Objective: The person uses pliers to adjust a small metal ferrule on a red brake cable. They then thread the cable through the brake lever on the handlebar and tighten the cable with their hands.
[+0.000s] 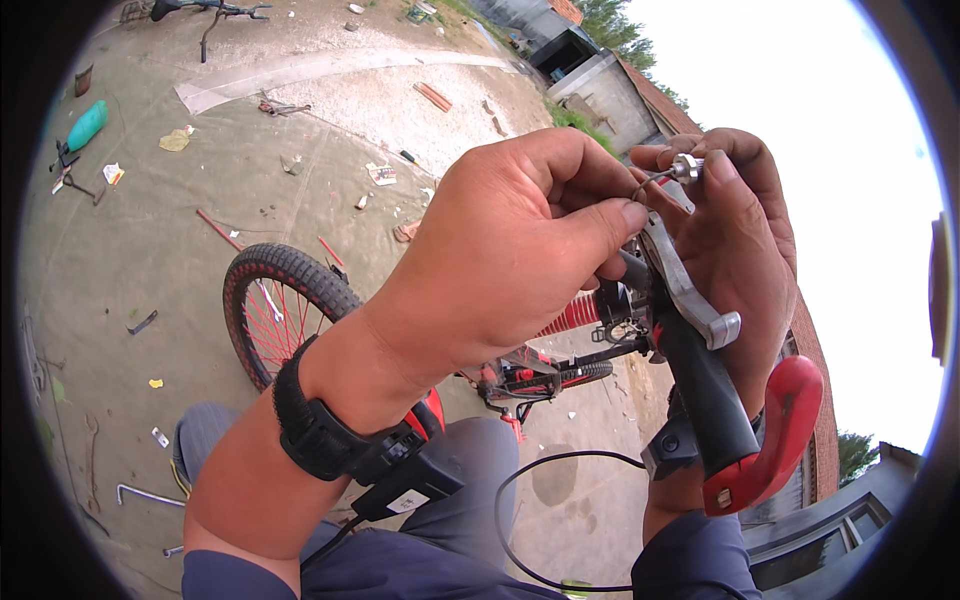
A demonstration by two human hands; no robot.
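Observation:
My left hand [520, 230] is closed, its thumb and forefinger pinching a thin brake cable [652, 181]. The cable runs into a small silver barrel adjuster [687, 168], which sits between the thumb and fingers of my right hand [745, 240]. Just below the fingertips is the silver brake lever [680, 275], partly covered by my left hand. It lies along a handlebar with a black grip [705, 395] and a red bar end [780, 440]. My right palm is behind the bar and lever. My left fingers hide part of the lever's mount.
Under my arms is the red and black bicycle, with a knobby tyre [285, 262] to the left. Scraps, a wrench [93, 450], a bent metal rod [150, 493] and a green bottle [88, 125] lie on the ground. A black cord [500, 500] loops near my right wrist.

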